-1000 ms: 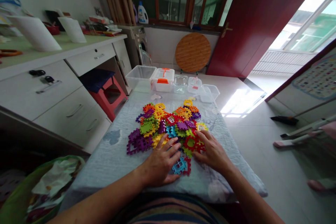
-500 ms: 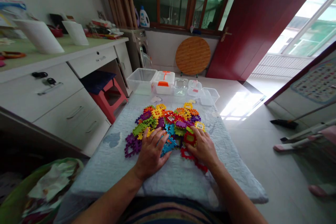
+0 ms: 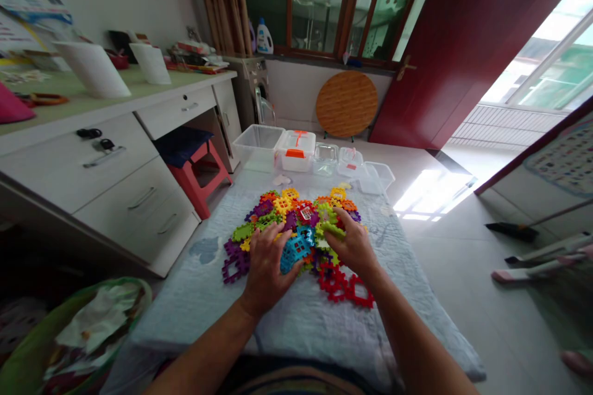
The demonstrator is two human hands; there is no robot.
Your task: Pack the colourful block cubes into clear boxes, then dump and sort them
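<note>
A heap of colourful notched plastic tiles (image 3: pixel 283 205) lies across the middle of the cloth-covered table. My left hand (image 3: pixel 266 259) is curved around the blue tiles (image 3: pixel 296 248), its thumb along their near edge and its fingers on the far side. Between the thumb and fingers of my right hand (image 3: pixel 356 248) is a light green tile (image 3: pixel 334 229), raised over the right part of the heap. Red tiles (image 3: pixel 349 289) lie together in front of that hand. Purple tiles (image 3: pixel 234 262) sit left of my left hand. The undersides of both hands are hidden.
Along the table's (image 3: pixel 204 296) far edge stand a clear open bin (image 3: pixel 259 142), a lidded box with orange clips (image 3: pixel 297 151) and several smaller clear containers (image 3: pixel 325 159). A red stool (image 3: pixel 197 170) is at the left, by white drawers (image 3: pixel 134 197). A green waste basket (image 3: pixel 143 296) stands lower left.
My right hand has moved from a red tile to a light green one, which it has lifted. The red tiles now lie more in the open nearer me. The left hand stays by the blue tiles.
</note>
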